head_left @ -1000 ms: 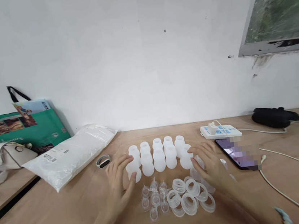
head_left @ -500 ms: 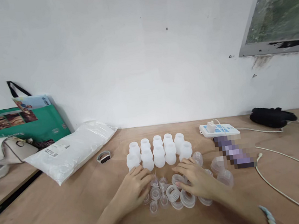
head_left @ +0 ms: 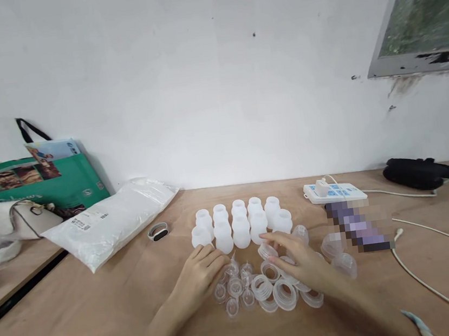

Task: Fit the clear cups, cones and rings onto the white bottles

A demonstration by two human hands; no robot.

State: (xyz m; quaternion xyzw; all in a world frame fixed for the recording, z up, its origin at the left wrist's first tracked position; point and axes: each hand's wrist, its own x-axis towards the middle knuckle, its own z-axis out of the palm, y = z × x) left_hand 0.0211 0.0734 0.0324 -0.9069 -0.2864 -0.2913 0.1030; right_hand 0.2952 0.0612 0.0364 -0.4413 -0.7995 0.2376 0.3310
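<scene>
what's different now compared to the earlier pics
Both hands have left the ends of the rows of white bottles and moved inward, toward the person. The right hand now has a clear ring in its fingers; the left hand is by the small clear pieces, its grip unclear. The wristband, power strip and white parcel stayed put.

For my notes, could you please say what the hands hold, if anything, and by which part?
The right hand holds a clear ring by its rim; left hand, cannot be told.
</scene>
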